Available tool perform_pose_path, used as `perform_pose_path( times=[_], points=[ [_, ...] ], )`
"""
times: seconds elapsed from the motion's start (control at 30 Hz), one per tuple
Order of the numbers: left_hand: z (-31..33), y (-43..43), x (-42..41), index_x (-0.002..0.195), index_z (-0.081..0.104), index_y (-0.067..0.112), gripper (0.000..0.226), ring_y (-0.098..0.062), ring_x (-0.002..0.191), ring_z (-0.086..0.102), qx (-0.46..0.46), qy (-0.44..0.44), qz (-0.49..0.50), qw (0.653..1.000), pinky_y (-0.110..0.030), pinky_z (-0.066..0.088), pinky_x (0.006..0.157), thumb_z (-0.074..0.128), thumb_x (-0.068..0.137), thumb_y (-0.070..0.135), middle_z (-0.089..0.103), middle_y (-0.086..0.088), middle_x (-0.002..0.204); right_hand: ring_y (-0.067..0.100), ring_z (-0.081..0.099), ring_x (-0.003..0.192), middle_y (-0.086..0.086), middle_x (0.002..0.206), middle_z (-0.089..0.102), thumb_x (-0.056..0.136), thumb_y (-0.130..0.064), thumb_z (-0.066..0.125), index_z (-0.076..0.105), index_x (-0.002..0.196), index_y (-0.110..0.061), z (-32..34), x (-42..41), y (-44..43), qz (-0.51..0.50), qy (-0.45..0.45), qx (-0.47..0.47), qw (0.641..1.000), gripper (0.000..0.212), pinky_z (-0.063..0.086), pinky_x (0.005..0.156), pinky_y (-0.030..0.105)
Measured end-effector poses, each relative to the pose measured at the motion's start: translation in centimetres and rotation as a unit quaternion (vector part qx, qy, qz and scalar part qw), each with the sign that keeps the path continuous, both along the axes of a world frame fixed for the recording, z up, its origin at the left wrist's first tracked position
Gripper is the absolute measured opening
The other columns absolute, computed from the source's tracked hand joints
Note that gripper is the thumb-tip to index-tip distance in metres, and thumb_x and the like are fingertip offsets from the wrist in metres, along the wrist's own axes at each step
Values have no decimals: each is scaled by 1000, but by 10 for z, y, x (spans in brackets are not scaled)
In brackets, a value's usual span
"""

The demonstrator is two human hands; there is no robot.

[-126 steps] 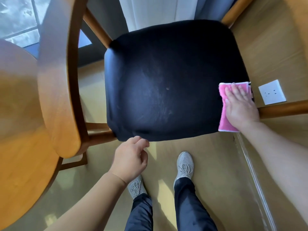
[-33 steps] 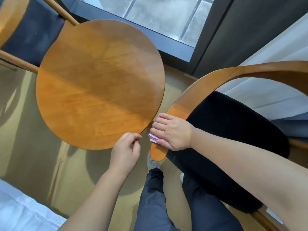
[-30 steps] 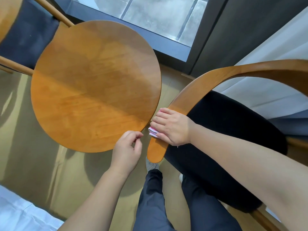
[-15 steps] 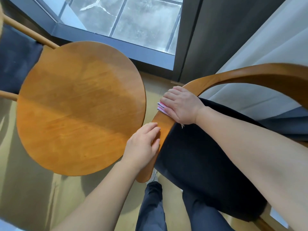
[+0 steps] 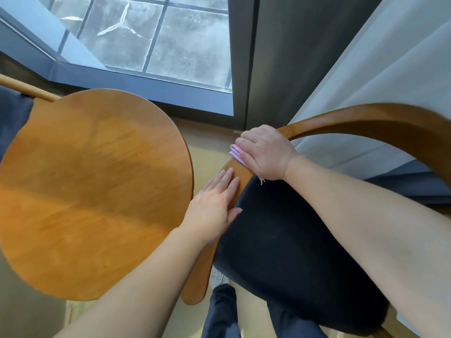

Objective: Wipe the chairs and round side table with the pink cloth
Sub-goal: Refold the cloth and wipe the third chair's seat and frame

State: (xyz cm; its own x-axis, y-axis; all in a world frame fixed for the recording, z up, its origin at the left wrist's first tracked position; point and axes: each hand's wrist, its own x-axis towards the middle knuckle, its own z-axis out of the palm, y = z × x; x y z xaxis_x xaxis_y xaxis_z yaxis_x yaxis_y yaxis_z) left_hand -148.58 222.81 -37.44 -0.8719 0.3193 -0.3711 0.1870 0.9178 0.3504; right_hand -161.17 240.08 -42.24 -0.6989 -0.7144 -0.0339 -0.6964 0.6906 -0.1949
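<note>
A chair with a black seat and a curved wooden armrest fills the right half. My right hand presses the folded pink cloth onto the armrest's upper curve; only the cloth's edge shows under the fingers. My left hand lies flat on the same armrest lower down, fingers together and extended, thumb over the seat's edge. The round wooden side table stands just left of the armrest.
A second chair's dark seat and wooden rail peek in at the far left. A floor-level window and dark frame run along the back, with a pale curtain behind the chair. My legs stand below.
My right hand has slid the cloth from the armrest's lower end up along its curve. My left hand has come to rest flat on the armrest. The view has tilted up toward the window.
</note>
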Motion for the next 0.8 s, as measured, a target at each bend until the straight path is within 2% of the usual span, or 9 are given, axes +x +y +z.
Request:
perform_pose_path(
  times=[0.1,0.2,0.37,0.47,0.5,0.57,0.63,0.7,0.8],
  points=[
    [-2,9,-13,153,7,22,74,-13,146,-3,-14,-17,-9,1000,-21,-4,108,52,96,34,-4,3,159,27,57,93,7,108,59,99,-40,19,61,115,-11,1,-10,13,-34,3,3,999,54,44,88,43],
    [-1,9,-19,152,4,24,74,-13,145,-4,-28,-42,-20,999,-22,0,109,53,96,29,-9,4,158,30,58,86,9,98,62,99,-39,19,62,110,-10,1,-26,36,-66,15,20,997,53,44,83,42],
    [3,9,-25,152,4,26,76,-13,145,-3,-36,-67,-22,997,-26,14,113,54,95,27,-8,5,158,31,60,78,9,87,65,100,-40,18,62,115,-11,-1,-31,45,-68,35,50,996,54,46,76,41],
    [3,12,-25,152,5,27,75,-13,145,-1,-46,-78,-19,996,-29,22,113,55,95,26,-8,6,158,33,57,69,9,79,57,102,-43,20,55,96,-14,3,-36,64,-101,63,79,990,46,40,67,40],
    [4,13,-26,152,4,27,76,-13,145,-1,-52,-80,-18,995,-29,24,112,55,95,25,-8,6,158,33,57,73,10,85,57,102,-46,20,55,98,-14,5,-38,69,-99,57,96,989,47,39,69,40],
    [5,15,-27,152,3,25,77,-14,145,-2,-70,-83,-22,994,-30,24,113,55,95,21,-10,5,158,32,58,97,12,117,52,98,-57,24,50,125,-12,10,-41,77,-80,8,126,989,59,41,85,42],
    [7,19,-28,151,0,22,77,-16,145,-3,-91,-85,-29,992,-31,23,115,53,96,20,-13,2,158,28,44,126,9,146,33,93,-67,29,25,149,-12,17,-43,83,-29,-44,150,987,79,33,106,43],
    [10,23,-28,151,-2,21,77,-18,145,-4,-112,-87,-37,989,-32,24,115,52,97,18,-15,0,157,26,30,139,6,156,23,93,-64,37,8,154,-14,26,-46,90,25,-74,170,982,84,23,114,42],
    [10,26,-29,150,-4,20,78,-20,145,-4,-126,-93,-40,987,-32,26,114,52,96,15,-16,-1,157,24,31,139,6,155,28,96,-48,46,11,153,-15,33,-49,100,66,-78,173,980,75,25,115,40]
  ],
)
